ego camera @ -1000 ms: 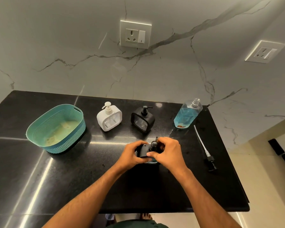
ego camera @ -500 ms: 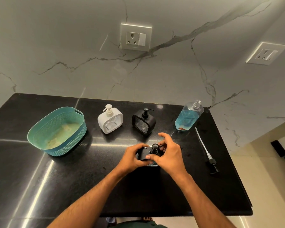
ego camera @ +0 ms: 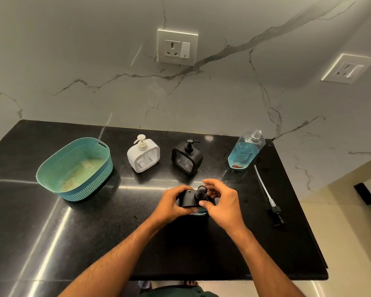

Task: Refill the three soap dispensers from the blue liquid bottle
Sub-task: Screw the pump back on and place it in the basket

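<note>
— Near the front of the black surface point(ego camera: 94, 232), well in front of the blue liquid bottle point(ego camera: 244, 152): a black dispenser point(ego camera: 185, 200), gripped at its side by the left hand point(ego camera: 169, 205), probably to stop it from turning.
— And the right hand point(ego camera: 223, 205)?
— Curled around the pump head point(ego camera: 201, 190), thumb and fingers pinching at the collar. Probably screwing or unscrewing; cannot tell which.
— Any liquid inside already?
— A bit of blue visible at the lower edge. How much, hidden by the hands.
— Behind it?
— Left of the bottle, two more dispensers, upright: a black one point(ego camera: 187, 157), then a white one point(ego camera: 143, 153), pumps on. Further left, a teal basket point(ego camera: 75, 168).
— The bottle itself?
— Uncapped, standing, partly full. Just in front of it, lying flat, its long pump with tube point(ego camera: 268, 196), likely put aside for pouring.
</note>
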The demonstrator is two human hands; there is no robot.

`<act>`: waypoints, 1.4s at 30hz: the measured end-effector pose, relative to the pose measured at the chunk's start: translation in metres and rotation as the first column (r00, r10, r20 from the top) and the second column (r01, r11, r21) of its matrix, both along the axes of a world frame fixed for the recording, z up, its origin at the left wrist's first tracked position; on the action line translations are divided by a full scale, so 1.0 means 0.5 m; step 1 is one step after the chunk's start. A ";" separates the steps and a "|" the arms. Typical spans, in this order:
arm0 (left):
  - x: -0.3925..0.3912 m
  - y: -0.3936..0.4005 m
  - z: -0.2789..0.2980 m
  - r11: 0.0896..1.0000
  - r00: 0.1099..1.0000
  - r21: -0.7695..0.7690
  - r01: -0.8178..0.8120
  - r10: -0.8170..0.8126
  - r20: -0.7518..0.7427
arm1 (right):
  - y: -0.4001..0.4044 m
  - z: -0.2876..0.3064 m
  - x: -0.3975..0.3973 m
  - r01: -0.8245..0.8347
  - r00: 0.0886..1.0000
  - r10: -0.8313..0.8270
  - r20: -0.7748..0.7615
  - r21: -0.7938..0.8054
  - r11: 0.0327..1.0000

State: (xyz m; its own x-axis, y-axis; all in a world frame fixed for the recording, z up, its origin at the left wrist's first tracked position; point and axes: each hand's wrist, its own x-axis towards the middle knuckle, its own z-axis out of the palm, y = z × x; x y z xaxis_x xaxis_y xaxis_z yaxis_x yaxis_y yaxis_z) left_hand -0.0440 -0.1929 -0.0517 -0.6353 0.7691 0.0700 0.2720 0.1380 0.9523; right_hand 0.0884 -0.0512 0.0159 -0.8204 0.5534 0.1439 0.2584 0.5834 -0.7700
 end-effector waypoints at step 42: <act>-0.001 0.000 0.006 1.000 1.000 -0.002 0.011 -0.011 -0.003 | -0.013 -0.008 -0.023 0.059 0.998 -0.061 0.026 0.089 0.994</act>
